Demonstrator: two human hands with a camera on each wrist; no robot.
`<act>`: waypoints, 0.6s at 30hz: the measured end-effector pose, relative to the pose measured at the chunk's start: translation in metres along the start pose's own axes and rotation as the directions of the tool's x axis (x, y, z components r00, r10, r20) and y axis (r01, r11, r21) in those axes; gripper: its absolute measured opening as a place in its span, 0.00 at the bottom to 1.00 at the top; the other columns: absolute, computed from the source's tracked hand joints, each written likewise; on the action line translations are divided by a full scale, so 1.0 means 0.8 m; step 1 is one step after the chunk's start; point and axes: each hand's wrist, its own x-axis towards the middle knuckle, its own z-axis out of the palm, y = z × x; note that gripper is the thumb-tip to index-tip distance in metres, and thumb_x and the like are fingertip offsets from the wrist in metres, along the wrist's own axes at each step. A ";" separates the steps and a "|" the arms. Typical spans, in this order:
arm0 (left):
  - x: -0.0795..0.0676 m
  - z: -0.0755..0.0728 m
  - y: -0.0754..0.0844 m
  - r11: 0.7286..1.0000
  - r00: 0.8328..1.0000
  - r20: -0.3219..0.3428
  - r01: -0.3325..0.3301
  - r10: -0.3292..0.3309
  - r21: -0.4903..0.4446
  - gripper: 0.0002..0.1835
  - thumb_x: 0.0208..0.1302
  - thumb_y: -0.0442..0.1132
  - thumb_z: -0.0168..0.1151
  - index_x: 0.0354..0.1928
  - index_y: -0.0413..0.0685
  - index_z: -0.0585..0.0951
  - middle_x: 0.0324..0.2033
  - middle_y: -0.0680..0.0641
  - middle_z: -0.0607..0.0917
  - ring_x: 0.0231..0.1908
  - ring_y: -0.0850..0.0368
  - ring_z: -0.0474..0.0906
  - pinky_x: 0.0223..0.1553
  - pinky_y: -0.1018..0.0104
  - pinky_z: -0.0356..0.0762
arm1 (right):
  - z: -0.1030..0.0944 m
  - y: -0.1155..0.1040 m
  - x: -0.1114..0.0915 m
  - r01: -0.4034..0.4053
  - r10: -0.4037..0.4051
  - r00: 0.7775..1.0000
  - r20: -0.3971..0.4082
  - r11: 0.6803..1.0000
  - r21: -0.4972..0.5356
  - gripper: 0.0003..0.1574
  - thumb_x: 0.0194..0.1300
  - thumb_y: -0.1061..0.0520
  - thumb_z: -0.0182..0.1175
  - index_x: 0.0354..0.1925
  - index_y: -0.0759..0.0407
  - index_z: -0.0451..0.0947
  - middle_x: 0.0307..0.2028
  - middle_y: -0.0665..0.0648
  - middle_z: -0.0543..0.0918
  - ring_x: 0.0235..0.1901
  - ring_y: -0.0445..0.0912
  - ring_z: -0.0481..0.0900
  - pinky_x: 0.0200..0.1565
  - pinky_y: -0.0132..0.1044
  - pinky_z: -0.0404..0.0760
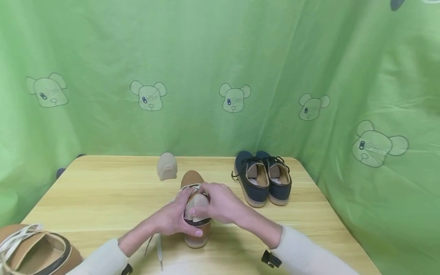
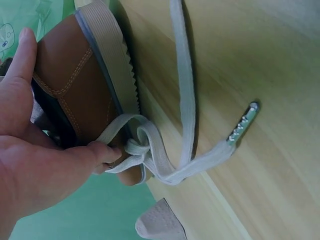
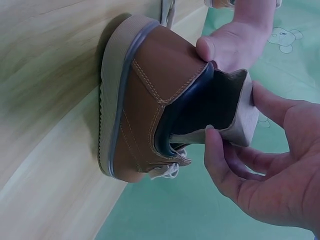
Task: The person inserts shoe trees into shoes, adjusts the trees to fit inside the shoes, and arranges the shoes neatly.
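Note:
A brown lace-up shoe (image 1: 191,178) sits on the table, toe pointing away. My left hand (image 1: 172,217) grips it along the left side, thumb at the heel collar and fingers by the laces. With my right hand (image 1: 223,202) I pinch a grey moulded-pulp shoe insert (image 3: 246,107), thumb and fingers on its walls. The insert is partly inside the shoe opening, its hollow end sticking out; its front part is hidden in the shoe. A loose white lace (image 2: 187,90) with a metal tip trails over the tabletop on the left.
Another grey insert (image 1: 167,166) stands towards the table's back edge. On the right is a pair of dark blue shoes (image 1: 256,193) with inserts inside. A second brown shoe (image 1: 73,259) is at the near left corner. Green curtain (image 1: 192,126) encloses the wooden table (image 1: 113,191).

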 end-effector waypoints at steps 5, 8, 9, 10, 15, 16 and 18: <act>-0.002 0.000 0.001 1.000 1.000 -0.004 0.008 -0.008 -0.008 0.67 0.42 0.58 0.83 0.79 0.52 0.51 0.76 0.43 0.56 0.62 0.46 0.72 0.62 0.43 0.72 | 0.013 0.000 0.003 0.008 -0.008 0.999 -0.032 1.000 0.014 0.26 0.54 0.38 0.76 0.43 0.49 0.81 0.33 0.46 0.83 0.32 0.40 0.78 0.32 0.31 0.77; -0.003 0.000 0.000 1.000 1.000 -0.004 0.009 -0.009 -0.021 0.66 0.43 0.58 0.83 0.79 0.53 0.51 0.75 0.44 0.59 0.61 0.48 0.72 0.62 0.44 0.72 | 0.024 0.000 0.006 0.018 -0.018 0.998 -0.057 1.000 0.006 0.27 0.54 0.37 0.76 0.42 0.49 0.79 0.34 0.48 0.82 0.32 0.40 0.77 0.30 0.30 0.77; -0.003 0.001 0.000 1.000 1.000 -0.003 0.007 -0.007 -0.026 0.66 0.43 0.58 0.83 0.79 0.53 0.51 0.74 0.44 0.60 0.61 0.48 0.72 0.62 0.44 0.72 | 0.027 0.001 0.006 0.019 -0.019 0.998 -0.068 1.000 -0.002 0.27 0.54 0.36 0.76 0.41 0.49 0.78 0.34 0.48 0.82 0.31 0.40 0.77 0.30 0.29 0.76; -0.003 0.001 0.000 0.999 1.000 -0.002 0.006 -0.006 -0.032 0.66 0.43 0.58 0.83 0.78 0.52 0.51 0.73 0.44 0.61 0.61 0.49 0.72 0.62 0.45 0.72 | 0.030 0.001 0.007 0.018 -0.019 0.997 -0.077 1.000 -0.008 0.27 0.54 0.36 0.76 0.40 0.49 0.77 0.33 0.48 0.81 0.31 0.40 0.77 0.30 0.29 0.76; -0.003 0.001 -0.001 0.999 1.000 -0.003 0.006 -0.006 -0.053 0.65 0.43 0.57 0.83 0.78 0.53 0.51 0.70 0.44 0.64 0.60 0.50 0.73 0.61 0.46 0.73 | 0.041 0.007 0.010 0.025 -0.026 0.992 -0.121 1.000 -0.013 0.29 0.53 0.36 0.76 0.38 0.48 0.71 0.32 0.48 0.80 0.30 0.41 0.76 0.30 0.30 0.75; -0.003 0.000 -0.001 0.998 1.000 -0.003 0.007 -0.007 -0.056 0.65 0.43 0.57 0.83 0.78 0.53 0.51 0.70 0.44 0.65 0.60 0.50 0.73 0.62 0.46 0.73 | 0.042 0.008 0.011 0.027 -0.028 0.991 -0.127 1.000 -0.008 0.29 0.53 0.36 0.76 0.38 0.48 0.70 0.31 0.47 0.79 0.30 0.40 0.76 0.30 0.30 0.75; -0.004 -0.001 0.000 0.998 1.000 -0.004 0.010 -0.010 -0.056 0.65 0.43 0.57 0.84 0.78 0.54 0.51 0.69 0.44 0.66 0.60 0.49 0.73 0.61 0.46 0.73 | 0.044 0.010 0.012 0.032 -0.032 0.990 -0.137 0.999 0.000 0.30 0.53 0.36 0.75 0.38 0.48 0.69 0.31 0.47 0.79 0.30 0.40 0.76 0.29 0.31 0.74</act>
